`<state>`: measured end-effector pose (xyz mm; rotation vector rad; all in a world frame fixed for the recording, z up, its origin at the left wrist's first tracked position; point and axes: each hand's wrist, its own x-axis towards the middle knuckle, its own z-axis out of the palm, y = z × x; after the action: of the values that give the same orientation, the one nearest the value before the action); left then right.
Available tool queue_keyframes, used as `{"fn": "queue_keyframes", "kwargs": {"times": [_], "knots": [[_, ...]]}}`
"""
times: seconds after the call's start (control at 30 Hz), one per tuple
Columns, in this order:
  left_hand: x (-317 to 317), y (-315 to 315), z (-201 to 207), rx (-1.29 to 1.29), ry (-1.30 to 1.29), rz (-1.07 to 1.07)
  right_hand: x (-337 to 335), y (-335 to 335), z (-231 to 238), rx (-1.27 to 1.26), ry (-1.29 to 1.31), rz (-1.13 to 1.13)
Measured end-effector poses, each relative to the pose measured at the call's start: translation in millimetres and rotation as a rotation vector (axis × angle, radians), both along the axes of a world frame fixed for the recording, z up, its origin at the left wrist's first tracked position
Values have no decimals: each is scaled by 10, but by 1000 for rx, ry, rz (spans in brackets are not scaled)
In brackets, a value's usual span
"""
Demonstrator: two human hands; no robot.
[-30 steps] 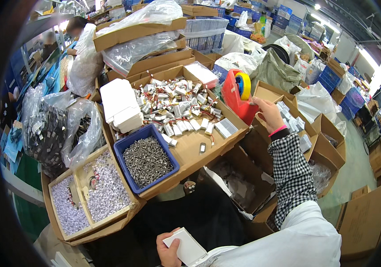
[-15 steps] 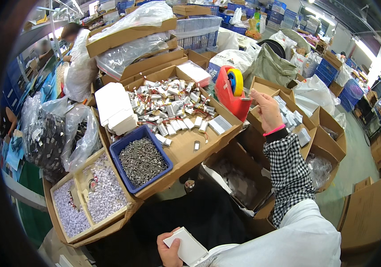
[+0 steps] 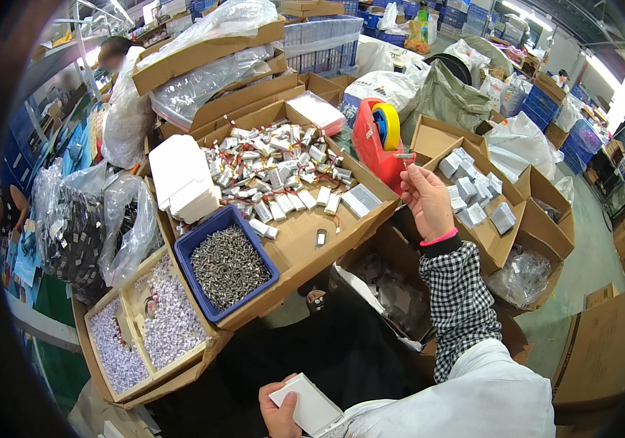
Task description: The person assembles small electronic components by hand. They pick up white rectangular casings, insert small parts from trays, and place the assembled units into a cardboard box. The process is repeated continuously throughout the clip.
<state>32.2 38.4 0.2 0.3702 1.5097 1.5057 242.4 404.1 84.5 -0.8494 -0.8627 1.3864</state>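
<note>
My left hand (image 3: 280,409), low in the view, is closed round a flat white box (image 3: 310,404), thumb on its top face. Out to the right, my right hand (image 3: 429,198) pinches thumb and fingertips together just below the cutter of a red tape dispenser (image 3: 371,146). A short strip of tape seems to be between the fingertips, though it is too small to see well. A yellow-rimmed roll of tape (image 3: 389,125) sits in the dispenser, at the right side of a cardboard tray (image 3: 294,252) holding many small silver battery cells with red wires (image 3: 276,171).
A blue bin of small metal parts (image 3: 228,266) and a divided box of small white pieces (image 3: 170,314) stand left. White flat boxes (image 3: 181,175) are stacked behind. Right of my arm are cartons with silver-grey blocks (image 3: 469,190) and plastic bags (image 3: 520,277). A person (image 3: 119,95) is at the far left.
My right hand has moved slightly down and left from the dispenser's cutter, still pinched. My left hand keeps the white box in the same place. The view has shifted a little.
</note>
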Motion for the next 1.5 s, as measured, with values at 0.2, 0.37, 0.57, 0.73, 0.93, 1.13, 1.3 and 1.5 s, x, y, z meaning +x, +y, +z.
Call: {"fn": "queue_keyframes", "kwargs": {"times": [0.2,0.37,0.57,0.73,0.93,1.13,1.3,1.5], "knots": [[2,13,24,-9,17,-1,-16,7,-75,83,51,-26],[-2,-1,-19,6,13,-24,-93,105,-261,109,63,-73],[54,-45,-47,110,30,-11,-225,24,-356,-26,131,-165],[-141,-33,-77,155,86,26,-184,-320,-106,190,-10,-91],[-59,-127,-156,217,158,-43,-749,-1738,-442,-320,-275,720],[-37,-223,-84,240,196,-31,-1031,-2754,-648,-717,114,946],[-27,-288,-16,204,295,-78,-1107,-2853,-616,-675,16,909],[-24,-311,56,192,449,-85,-1113,-2865,-539,-648,-116,881]]}}
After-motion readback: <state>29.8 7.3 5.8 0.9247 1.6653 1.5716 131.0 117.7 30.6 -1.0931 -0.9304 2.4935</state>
